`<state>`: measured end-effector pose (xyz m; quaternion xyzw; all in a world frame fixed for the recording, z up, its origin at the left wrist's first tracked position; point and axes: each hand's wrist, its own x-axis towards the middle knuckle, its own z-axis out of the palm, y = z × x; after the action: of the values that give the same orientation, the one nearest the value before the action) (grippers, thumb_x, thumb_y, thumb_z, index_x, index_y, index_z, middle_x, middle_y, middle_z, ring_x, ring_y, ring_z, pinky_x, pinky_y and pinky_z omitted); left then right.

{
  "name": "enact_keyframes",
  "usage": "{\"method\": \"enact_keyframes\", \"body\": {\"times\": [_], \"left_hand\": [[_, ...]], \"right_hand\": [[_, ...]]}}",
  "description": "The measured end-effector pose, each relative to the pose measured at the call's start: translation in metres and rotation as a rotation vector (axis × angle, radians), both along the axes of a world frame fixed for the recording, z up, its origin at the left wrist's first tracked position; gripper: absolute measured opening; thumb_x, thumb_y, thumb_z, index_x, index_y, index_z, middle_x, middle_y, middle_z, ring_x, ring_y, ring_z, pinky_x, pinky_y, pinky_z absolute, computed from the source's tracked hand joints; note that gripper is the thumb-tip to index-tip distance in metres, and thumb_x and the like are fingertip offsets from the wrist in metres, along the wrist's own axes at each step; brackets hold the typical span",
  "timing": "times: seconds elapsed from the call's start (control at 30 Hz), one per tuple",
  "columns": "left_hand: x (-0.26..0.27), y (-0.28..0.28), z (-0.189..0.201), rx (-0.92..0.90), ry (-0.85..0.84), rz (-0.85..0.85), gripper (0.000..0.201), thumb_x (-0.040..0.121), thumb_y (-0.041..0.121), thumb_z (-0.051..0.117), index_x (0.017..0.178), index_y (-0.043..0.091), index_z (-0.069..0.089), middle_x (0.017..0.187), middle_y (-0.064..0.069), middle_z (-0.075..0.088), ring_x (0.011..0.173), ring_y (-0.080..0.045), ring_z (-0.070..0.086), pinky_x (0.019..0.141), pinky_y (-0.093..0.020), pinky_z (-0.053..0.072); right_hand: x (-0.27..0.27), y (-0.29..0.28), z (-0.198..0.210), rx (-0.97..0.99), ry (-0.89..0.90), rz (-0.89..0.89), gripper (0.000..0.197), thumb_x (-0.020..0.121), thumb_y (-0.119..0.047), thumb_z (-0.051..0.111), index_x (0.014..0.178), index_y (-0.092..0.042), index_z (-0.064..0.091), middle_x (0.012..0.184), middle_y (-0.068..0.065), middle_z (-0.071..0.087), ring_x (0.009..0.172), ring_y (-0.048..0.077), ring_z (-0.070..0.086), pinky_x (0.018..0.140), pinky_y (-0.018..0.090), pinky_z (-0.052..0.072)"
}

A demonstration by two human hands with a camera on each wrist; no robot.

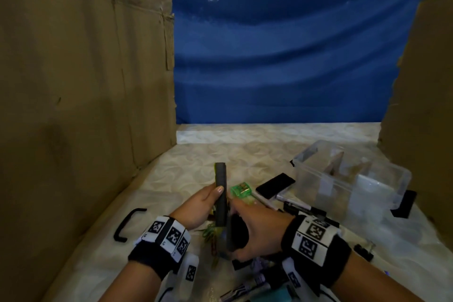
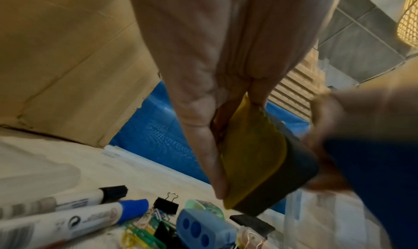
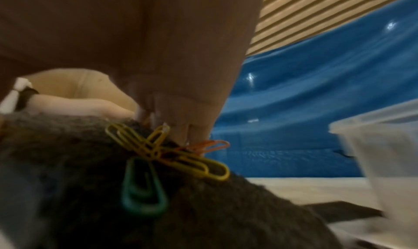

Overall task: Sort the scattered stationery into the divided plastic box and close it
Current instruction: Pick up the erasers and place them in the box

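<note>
My left hand (image 1: 215, 197) grips a board eraser (image 1: 221, 193) upright, its yellow back (image 2: 253, 163) against the palm and its dark felt facing right. Just below it, my right hand (image 1: 247, 228) curls round a second dark felt eraser (image 1: 236, 230). Yellow, green and orange paper clips (image 3: 158, 156) cling to that felt, and my right fingertips (image 3: 181, 127) touch them. More clips (image 1: 210, 233) dangle under the erasers. The clear divided box (image 1: 382, 179) stands open at the right. A green sharpener (image 1: 241, 190), a black eraser (image 1: 274, 185) and markers (image 1: 296, 205) lie between it and my hands.
Cardboard walls (image 1: 85, 105) close in both sides, with a blue sheet (image 1: 294, 56) behind. A black handle (image 1: 130, 224) lies at the left. Near me lie markers (image 2: 74, 215), a blue sharpener (image 2: 203, 229), a black binder clip (image 2: 166, 205) and loose clips.
</note>
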<state>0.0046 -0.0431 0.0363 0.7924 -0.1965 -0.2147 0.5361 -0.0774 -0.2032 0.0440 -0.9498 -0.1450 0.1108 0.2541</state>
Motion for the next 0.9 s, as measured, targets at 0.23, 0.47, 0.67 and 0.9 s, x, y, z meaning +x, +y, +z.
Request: {"method": "enact_keyframes", "body": {"times": [0.23,0.47,0.67,0.9], "left_hand": [[-0.001,-0.004,-0.010,-0.053,0.066,-0.020,0.039,0.102,0.035,0.035,0.140,0.029,0.040,0.132,0.002,0.056,0.119,-0.014,0.053,0.094,-0.039,0.051],[0.003,-0.002,-0.008,-0.162,0.093,0.045,0.028,0.102,0.029,0.038,0.126,0.028,0.050,0.124,-0.004,0.061,0.119,-0.020,0.057,0.085,-0.036,0.055],[0.005,-0.002,-0.011,-0.189,0.103,0.008,0.037,0.102,0.026,0.038,0.138,0.031,0.035,0.131,-0.008,0.055,0.113,-0.013,0.057,0.079,-0.034,0.056],[0.014,0.010,-0.016,-0.272,0.126,0.085,0.050,0.101,0.026,0.039,0.149,0.028,0.024,0.141,-0.006,0.049,0.128,-0.022,0.049,0.089,-0.040,0.054]], "right_hand": [[-0.002,-0.017,0.020,0.135,0.025,-0.068,0.113,0.071,-0.041,0.078,0.151,-0.031,-0.001,0.128,-0.010,0.049,0.107,0.010,0.058,0.088,0.027,0.053],[-0.006,-0.001,0.011,0.149,-0.007,-0.015,0.108,0.069,-0.045,0.077,0.146,-0.043,0.001,0.121,-0.015,0.051,0.113,0.007,0.054,0.099,0.034,0.047],[-0.009,0.002,0.015,0.062,-0.111,0.028,0.122,0.069,-0.047,0.077,0.150,-0.030,-0.013,0.144,-0.007,0.032,0.116,0.007,0.050,0.094,0.028,0.050],[-0.012,-0.008,0.011,-0.139,0.108,0.074,0.075,0.072,-0.047,0.075,0.128,-0.027,0.029,0.119,0.003,0.053,0.104,0.025,0.058,0.083,0.042,0.054]]}}
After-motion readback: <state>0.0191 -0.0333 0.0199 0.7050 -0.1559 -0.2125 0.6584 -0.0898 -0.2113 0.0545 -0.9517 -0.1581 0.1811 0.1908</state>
